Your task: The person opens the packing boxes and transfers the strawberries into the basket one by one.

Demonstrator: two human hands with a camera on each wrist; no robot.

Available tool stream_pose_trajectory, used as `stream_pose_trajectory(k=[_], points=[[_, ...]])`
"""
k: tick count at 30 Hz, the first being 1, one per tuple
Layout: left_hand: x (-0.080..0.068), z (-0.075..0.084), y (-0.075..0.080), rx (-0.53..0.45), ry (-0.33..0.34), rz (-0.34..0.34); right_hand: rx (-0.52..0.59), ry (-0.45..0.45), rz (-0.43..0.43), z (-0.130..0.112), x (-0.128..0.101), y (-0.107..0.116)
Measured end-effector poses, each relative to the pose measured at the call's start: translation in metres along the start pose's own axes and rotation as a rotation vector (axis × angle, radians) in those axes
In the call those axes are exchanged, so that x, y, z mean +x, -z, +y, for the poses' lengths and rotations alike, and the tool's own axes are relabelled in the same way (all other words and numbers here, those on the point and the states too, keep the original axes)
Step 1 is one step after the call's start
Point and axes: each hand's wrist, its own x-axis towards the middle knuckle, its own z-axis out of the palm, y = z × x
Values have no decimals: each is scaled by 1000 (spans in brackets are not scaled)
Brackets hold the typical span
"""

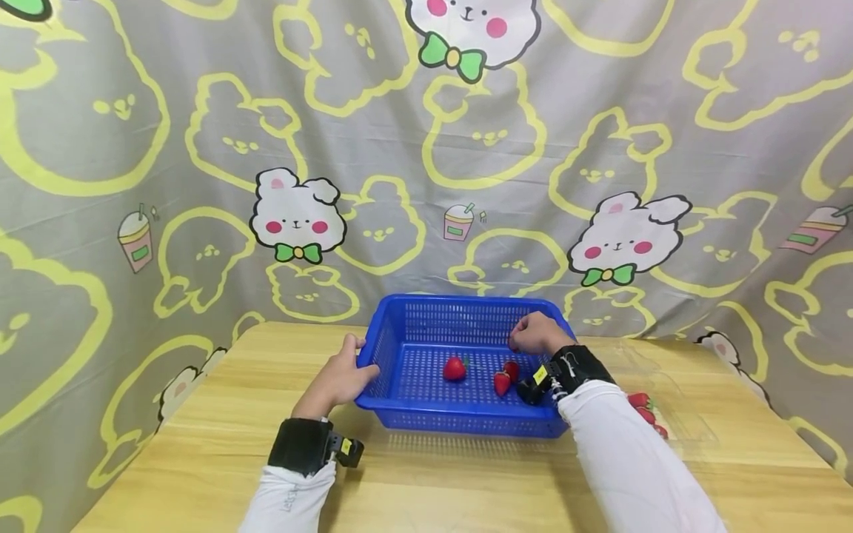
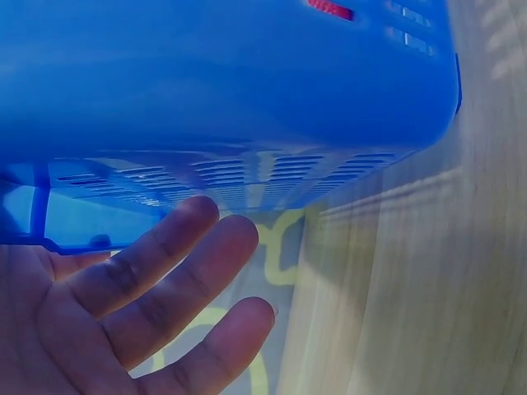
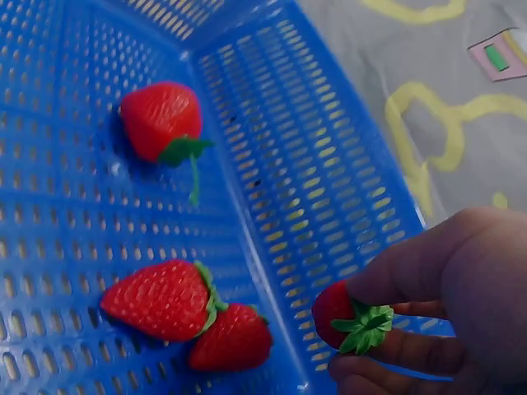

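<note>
A blue plastic basket (image 1: 460, 409) with slotted walls stands on the table. My left hand (image 1: 338, 376) holds its left rim, the thumb over the rim and several fingers (image 2: 185, 288) loosely spread outside, below the edge. Inside the basket, near its back right corner, my right hand (image 1: 537, 334) pinches a red strawberry (image 3: 336, 317) between thumb and fingers, green leaves facing the camera. One strawberry (image 1: 455, 369) lies alone at the middle of the basket floor. Two more, a paler strawberry (image 3: 160, 300) and a darker strawberry (image 3: 233, 339), lie touching each other nearer the right hand.
To the right of the basket, a clear plastic tray (image 1: 693, 422) holds several strawberries (image 1: 643, 409), partly hidden by the right sleeve. The wooden table (image 1: 426, 488) ends at a patterned curtain (image 1: 400, 148) close behind the basket.
</note>
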Motion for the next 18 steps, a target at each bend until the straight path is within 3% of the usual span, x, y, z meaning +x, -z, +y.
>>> stream_pose_trajectory(k=[9, 18], points=[[2, 0, 3, -4, -11, -7, -15, -9, -37, 5, 0, -9], [2, -2, 2, -3, -26, -3, -45, -11, -16, 7, 1, -13]])
